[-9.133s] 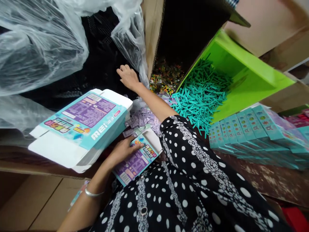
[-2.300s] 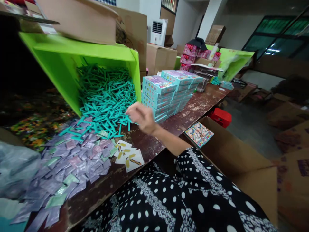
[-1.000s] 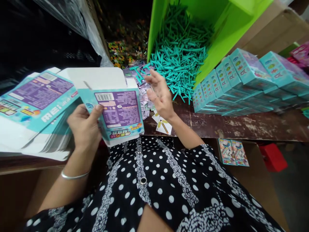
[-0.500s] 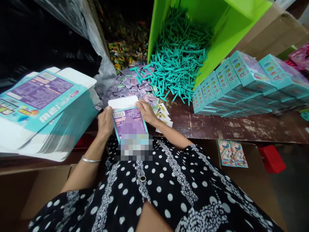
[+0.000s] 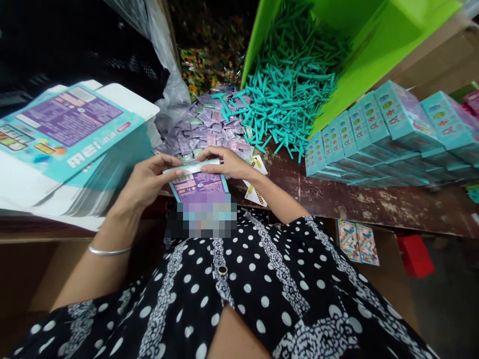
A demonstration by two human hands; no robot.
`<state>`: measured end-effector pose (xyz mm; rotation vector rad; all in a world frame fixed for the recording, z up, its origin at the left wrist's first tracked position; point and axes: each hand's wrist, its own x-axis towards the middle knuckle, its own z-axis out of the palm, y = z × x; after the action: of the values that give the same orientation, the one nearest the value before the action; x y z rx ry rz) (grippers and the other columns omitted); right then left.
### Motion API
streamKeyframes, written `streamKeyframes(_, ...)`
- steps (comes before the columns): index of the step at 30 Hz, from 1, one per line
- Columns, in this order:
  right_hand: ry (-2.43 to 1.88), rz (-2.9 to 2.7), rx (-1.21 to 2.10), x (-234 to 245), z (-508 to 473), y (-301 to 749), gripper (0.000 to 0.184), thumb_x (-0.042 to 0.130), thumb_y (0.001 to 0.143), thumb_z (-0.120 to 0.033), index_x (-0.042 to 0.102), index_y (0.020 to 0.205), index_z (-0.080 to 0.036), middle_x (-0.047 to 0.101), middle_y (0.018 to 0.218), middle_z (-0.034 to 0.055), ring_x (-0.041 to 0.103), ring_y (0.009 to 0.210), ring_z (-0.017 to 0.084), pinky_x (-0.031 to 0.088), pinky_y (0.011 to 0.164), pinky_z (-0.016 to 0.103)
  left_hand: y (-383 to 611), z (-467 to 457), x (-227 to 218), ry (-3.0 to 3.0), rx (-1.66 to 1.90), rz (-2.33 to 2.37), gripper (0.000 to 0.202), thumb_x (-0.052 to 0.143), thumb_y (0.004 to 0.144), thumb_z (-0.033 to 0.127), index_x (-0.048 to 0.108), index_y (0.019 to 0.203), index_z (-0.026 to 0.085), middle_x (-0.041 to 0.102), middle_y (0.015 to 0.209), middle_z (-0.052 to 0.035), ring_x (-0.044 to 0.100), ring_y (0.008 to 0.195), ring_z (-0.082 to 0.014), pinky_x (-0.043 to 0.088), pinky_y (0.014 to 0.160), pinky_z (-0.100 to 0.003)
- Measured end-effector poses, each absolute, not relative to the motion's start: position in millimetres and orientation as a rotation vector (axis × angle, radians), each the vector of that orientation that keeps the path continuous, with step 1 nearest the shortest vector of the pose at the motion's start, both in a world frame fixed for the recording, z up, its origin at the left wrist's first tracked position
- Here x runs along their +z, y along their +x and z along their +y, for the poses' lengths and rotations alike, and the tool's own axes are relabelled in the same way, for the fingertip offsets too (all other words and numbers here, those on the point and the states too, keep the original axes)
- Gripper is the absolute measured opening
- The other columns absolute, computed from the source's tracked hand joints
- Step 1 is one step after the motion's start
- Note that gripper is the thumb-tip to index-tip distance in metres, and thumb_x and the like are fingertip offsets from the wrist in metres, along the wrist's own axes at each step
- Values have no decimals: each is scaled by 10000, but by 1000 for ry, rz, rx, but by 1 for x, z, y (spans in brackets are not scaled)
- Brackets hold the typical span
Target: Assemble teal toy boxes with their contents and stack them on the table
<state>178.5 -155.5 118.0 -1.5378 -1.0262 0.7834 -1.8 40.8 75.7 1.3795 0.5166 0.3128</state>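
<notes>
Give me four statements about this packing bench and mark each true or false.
1. The left hand and the right hand both hold the small box. True.
2. The green bin holds red sticks. False: its sticks are teal.
3. A bangle sits on the left wrist. True.
4. The flat cartons lie to the right of the hands. False: they lie to the left, and the closed boxes stand to the right.
</notes>
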Motion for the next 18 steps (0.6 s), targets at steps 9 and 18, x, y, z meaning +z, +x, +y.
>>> streamKeyframes(9, -1642, -1155, 953, 140, -142, 195, 450, 908, 879, -703, 959, 1058, -294, 910, 1178, 18, 788, 1205, 229, 573, 1101, 331, 2, 27, 84, 1361, 667, 617, 370, 1086, 670, 455, 911, 845, 181, 763, 714, -26, 611, 600, -153, 468, 511, -272)
streamKeyframes(18, -1597, -1477, 851, 126, -168, 190, 557, 601, 1130, -723, 864, 1415, -323, 838, 1452, 36, 730, 1396, 218, 498, 1261, 371, -31, 33, 72, 1679, 561, 158, 329, 975, 920, 532, 952, 1167, 317, 886, 1298, -91, 805, 1203, -274, 636, 1092, -431)
